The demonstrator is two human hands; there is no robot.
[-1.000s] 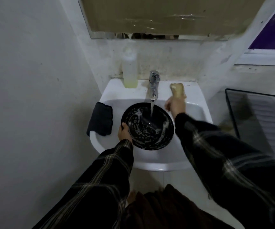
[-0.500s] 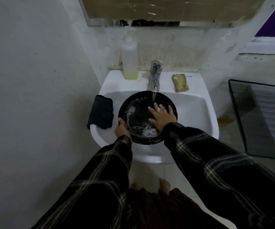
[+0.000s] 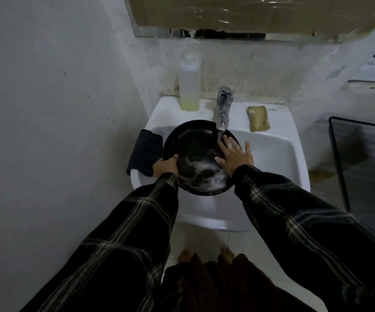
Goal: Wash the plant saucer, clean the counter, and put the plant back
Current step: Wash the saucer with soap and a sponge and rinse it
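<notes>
The one black saucer (image 3: 195, 154) sits tilted in the sink (image 3: 272, 158) at the frame's centre, under the tap (image 3: 223, 109), foam pooled in its lower part. The left hand (image 3: 165, 165) grips its left rim, fingers curled round the edge, thumb on the inside. The right hand (image 3: 236, 156) lies flat with fingers straight and spread, palm down on the saucer's right inner side, holding nothing. Both arms reach in from the bottom of the frame in plaid sleeves. One dark cloth (image 3: 144, 152) hangs over the sink's left rim, just beside the saucer. One sponge (image 3: 258, 118) lies right of the tap, one bottle (image 3: 189, 79) to its left.
</notes>
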